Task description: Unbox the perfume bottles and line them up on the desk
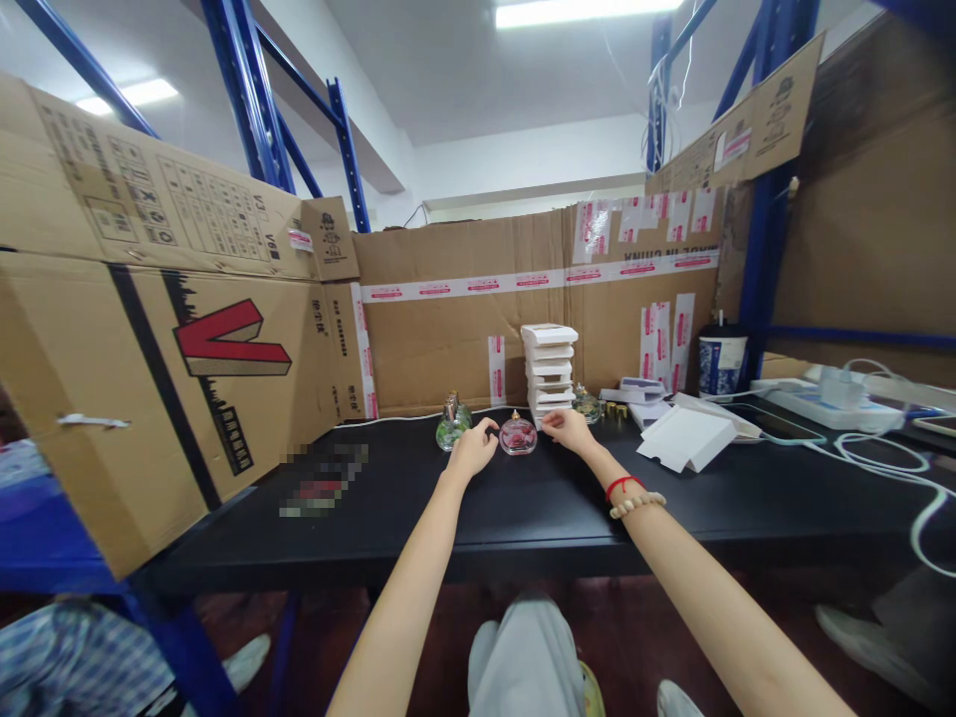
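Note:
A pink round glass perfume bottle [518,436] stands upright on the black table between my two hands. My left hand [473,448] is just left of it, fingers curved and apart, holding nothing. Behind that hand stand green perfume bottles [450,426], partly covered by it. To the bottle's right, my right hand [569,431] has its fingers stretched out at the foot of a stack of white box inserts [551,370]; whether they touch the stack I cannot tell. Another perfume bottle [587,405] stands behind my right hand.
Small gold caps [616,410] lie right of the stack, near a folded white card piece [685,438]. Farther right are a patterned cup [722,360], a phone [792,428], a power strip [803,396] and loose white cables [881,456]. Cardboard walls [448,339] enclose the back and left.

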The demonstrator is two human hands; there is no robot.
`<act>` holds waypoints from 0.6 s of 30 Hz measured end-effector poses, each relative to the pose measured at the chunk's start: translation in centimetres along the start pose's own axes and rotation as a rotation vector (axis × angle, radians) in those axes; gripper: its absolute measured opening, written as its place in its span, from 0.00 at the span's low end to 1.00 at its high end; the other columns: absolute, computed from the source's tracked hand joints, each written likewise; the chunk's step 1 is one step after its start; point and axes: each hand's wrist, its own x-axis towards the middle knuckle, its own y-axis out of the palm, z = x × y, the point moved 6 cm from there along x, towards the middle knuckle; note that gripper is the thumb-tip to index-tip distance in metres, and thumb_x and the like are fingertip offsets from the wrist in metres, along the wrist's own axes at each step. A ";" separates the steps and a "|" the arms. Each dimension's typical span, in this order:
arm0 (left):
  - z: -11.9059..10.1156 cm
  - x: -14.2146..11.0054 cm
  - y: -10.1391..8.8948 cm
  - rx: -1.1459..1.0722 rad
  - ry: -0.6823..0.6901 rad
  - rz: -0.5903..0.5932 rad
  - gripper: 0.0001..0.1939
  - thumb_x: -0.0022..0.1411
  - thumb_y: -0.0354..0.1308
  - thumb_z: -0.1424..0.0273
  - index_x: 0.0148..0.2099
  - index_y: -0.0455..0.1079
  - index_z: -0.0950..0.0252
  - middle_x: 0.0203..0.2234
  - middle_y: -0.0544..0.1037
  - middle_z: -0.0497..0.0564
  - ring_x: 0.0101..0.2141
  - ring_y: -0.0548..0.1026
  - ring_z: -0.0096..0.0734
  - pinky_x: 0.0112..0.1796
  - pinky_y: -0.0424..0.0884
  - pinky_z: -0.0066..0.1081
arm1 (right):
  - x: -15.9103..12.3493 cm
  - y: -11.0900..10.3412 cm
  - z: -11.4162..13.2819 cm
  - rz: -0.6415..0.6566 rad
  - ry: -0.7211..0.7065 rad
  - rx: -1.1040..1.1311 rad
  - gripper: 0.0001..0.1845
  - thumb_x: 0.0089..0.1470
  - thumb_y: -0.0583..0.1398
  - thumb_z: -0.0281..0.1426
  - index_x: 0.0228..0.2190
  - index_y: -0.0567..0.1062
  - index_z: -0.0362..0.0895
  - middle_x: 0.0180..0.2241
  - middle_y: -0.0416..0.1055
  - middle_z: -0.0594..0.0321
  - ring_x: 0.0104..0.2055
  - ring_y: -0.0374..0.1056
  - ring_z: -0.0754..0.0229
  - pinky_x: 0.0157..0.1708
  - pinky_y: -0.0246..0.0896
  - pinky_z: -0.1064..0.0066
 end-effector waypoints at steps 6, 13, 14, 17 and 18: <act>0.5 0.7 1.9 -0.186 -0.002 0.139 0.20 0.57 0.46 0.74 0.52 0.64 0.65 0.12 0.67 0.40 0.16 0.64 0.23 0.23 0.60 0.22 | 0.1 0.0 1.3 0.016 0.067 0.300 0.15 0.47 0.62 0.37 0.35 0.77 0.41 0.34 0.76 0.57 0.30 0.71 0.64 0.22 0.66 0.77; 0.2 0.9 3.4 -0.339 0.000 0.245 0.19 0.54 0.53 0.69 0.48 0.66 0.69 0.11 0.68 0.40 0.12 0.59 0.19 0.18 0.55 0.21 | -0.6 1.0 2.2 0.127 0.084 0.464 0.15 0.41 0.65 0.36 0.34 0.78 0.43 0.36 0.76 0.58 0.32 0.71 0.64 0.22 0.64 0.80; 0.1 0.8 3.4 -0.346 0.007 0.248 0.19 0.53 0.54 0.67 0.47 0.67 0.70 0.11 0.68 0.40 0.12 0.59 0.19 0.18 0.54 0.21 | -0.7 1.2 2.3 0.148 0.083 0.475 0.15 0.40 0.66 0.34 0.33 0.78 0.42 0.34 0.76 0.58 0.32 0.71 0.64 0.23 0.64 0.80; -0.1 0.6 3.5 -0.353 0.026 0.240 0.21 0.52 0.57 0.60 0.44 0.68 0.69 0.11 0.68 0.41 0.13 0.61 0.20 0.20 0.54 0.22 | -1.2 1.7 2.6 0.190 0.078 0.497 0.14 0.38 0.67 0.31 0.32 0.79 0.42 0.32 0.77 0.58 0.33 0.72 0.63 0.26 0.66 0.79; -0.1 0.6 3.5 -0.351 0.031 0.233 0.22 0.51 0.57 0.57 0.43 0.69 0.69 0.11 0.67 0.41 0.14 0.61 0.21 0.20 0.54 0.22 | -1.3 1.7 2.7 0.196 0.077 0.500 0.15 0.37 0.67 0.30 0.32 0.79 0.42 0.32 0.77 0.58 0.34 0.72 0.63 0.27 0.66 0.78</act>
